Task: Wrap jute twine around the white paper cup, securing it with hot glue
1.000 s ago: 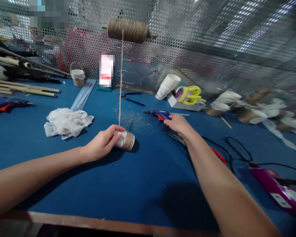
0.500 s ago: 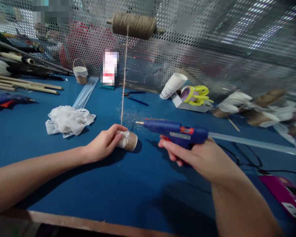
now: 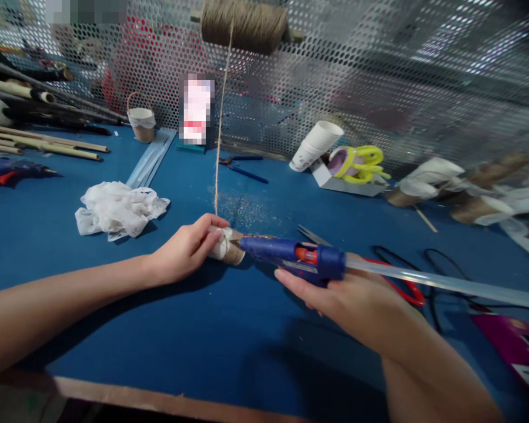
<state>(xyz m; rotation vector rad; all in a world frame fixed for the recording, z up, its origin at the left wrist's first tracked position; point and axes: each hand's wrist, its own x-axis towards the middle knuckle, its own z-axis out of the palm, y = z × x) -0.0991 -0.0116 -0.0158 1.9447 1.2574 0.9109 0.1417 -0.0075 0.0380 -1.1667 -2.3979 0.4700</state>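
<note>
My left hand (image 3: 198,244) grips a small paper cup (image 3: 234,252) lying on its side, partly wrapped in brown twine. From the cup a strand of jute twine (image 3: 221,117) runs taut up to a large spool (image 3: 244,26) on a rod. In my right hand (image 3: 335,294) is a blue hot glue gun (image 3: 286,255), with a long clear glue stick (image 3: 432,279) sticking out of its back. The gun's nozzle is at the cup's side, close to the twine; whether it touches I cannot tell. My left fingers hide the cup's other end.
Crumpled white lace (image 3: 121,208) lies left of the cup, near clear glue sticks (image 3: 152,158). Behind are a small twine basket (image 3: 141,123), pliers (image 3: 247,167) and stacked paper cups (image 3: 315,147). Red-handled scissors (image 3: 412,291) and a black cord lie by my right arm. A second glue gun (image 3: 17,169) rests far left.
My right hand has moved the glue gun left and down, bringing its nozzle to the cup. The scissors have come into sight. My left hand keeps its hold on the cup.
</note>
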